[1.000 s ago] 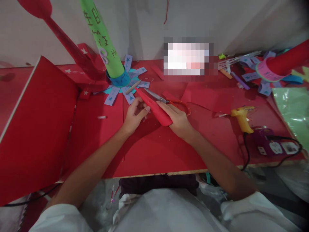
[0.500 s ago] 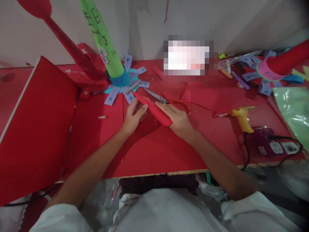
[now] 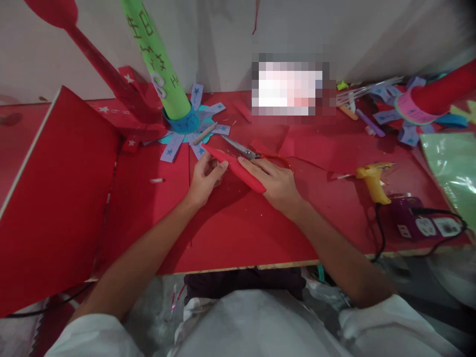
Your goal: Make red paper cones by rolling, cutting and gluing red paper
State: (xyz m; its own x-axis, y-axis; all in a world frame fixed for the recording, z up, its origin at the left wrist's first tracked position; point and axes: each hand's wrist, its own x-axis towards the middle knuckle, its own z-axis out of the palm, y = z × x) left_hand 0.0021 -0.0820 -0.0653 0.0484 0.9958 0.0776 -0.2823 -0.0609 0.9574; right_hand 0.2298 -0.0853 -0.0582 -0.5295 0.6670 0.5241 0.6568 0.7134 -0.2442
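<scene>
Between my hands is a rolled red sheet [image 3: 243, 174], probably paper or foam, narrowing to a point at its far left end. My left hand [image 3: 206, 176] pinches it near that pointed end, thumb on top. Its wider near end lies under the fingers of my right hand [image 3: 277, 183], which press along its side. Just behind the roll, scissors [image 3: 243, 149] with orange handles lie on the red table [image 3: 238, 238], partly hidden by my right hand. A grey stick-like piece [image 3: 204, 134] rests just beyond the roll's tip.
A green paper tube [image 3: 159, 64] with writing stands in a blue base with star-marked strips. At left rises a red board [image 3: 63, 198]. Right of my hands lie a yellow glue gun [image 3: 375, 181], its cord, a purple power adapter [image 3: 407, 218] and a green plastic packet [image 3: 453, 173].
The red roll looks slightly tighter and has turned a little. My right-hand fingers have shifted slightly over it; my left hand keeps nearly the same place.
</scene>
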